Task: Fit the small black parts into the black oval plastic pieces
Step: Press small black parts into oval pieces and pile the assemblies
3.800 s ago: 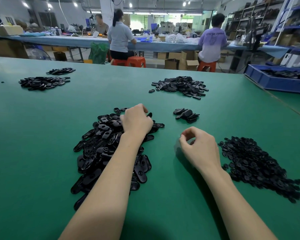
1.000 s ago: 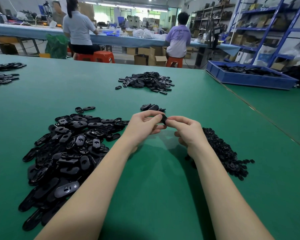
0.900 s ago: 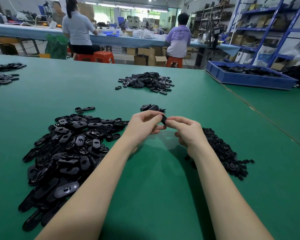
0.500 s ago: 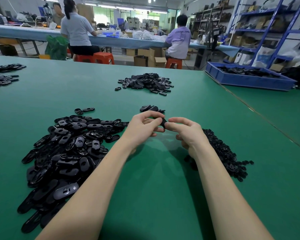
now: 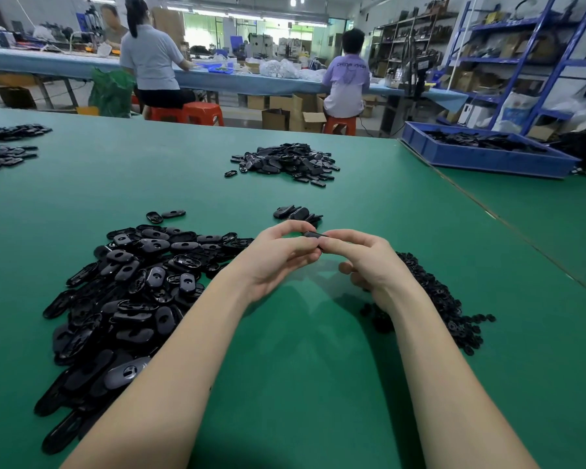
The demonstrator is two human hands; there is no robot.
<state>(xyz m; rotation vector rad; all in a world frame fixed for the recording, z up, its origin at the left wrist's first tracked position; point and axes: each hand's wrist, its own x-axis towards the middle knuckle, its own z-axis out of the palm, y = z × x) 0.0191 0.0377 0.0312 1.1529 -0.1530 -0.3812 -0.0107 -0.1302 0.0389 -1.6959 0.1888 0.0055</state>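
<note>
Oval plastic pieces (image 5: 129,292) lie heaped toward the bench's (image 5: 301,384) near left edge, small black parts (image 5: 447,306) piled toward the near right. Between the heaps, the left hand (image 5: 278,258) and right hand (image 5: 369,262) both pinch one oval piece (image 5: 313,235) at curled fingertips, above the bench. Since half a second ago, the grip has scarcely changed and the heaps lie as before.

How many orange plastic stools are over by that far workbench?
3 visible: two side by side under the person in the grey shirt, one under the person in the lilac shirt. More may be hidden behind people or boxes.
</note>
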